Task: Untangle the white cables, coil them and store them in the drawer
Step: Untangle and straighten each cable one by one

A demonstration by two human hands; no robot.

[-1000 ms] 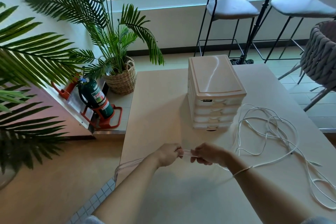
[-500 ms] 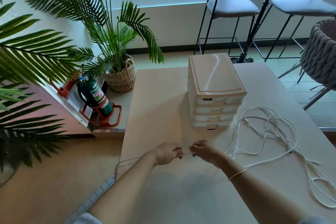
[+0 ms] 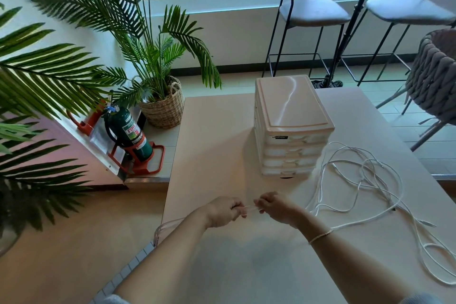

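Green, feathery palm fronds fill the left edge, glossy and finely slit; beside them a smaller palm stands in a coarse woven basket pot on the floor. Green metal fire extinguisher, cylindrical, leans in a red tubular stand near the table's left edge. Table: smooth, matt, pale beige top with straight edges. Left hand: fingers curled, pinching a thin, pale length of white cable stretched taut across the short gap to the right hand, whose fingers are likewise curled around it; a looped, pale strand hangs off the table's left edge below the left forearm. A thin beaded bracelet circles the right wrist. Drawer unit: cream plastic, boxy, rounded corners, glossy lid, four shallow drawers all closed, standing mid-table beyond the hands. Loose cables: slim, round white cord in tangled overlapping loops, lying flat on the table just right of the drawer unit and trailing toward the near right corner. Bar stools, black wire frames with padded grey seats, stand beyond the table; a chunky grey rope-woven chair sits at far right.
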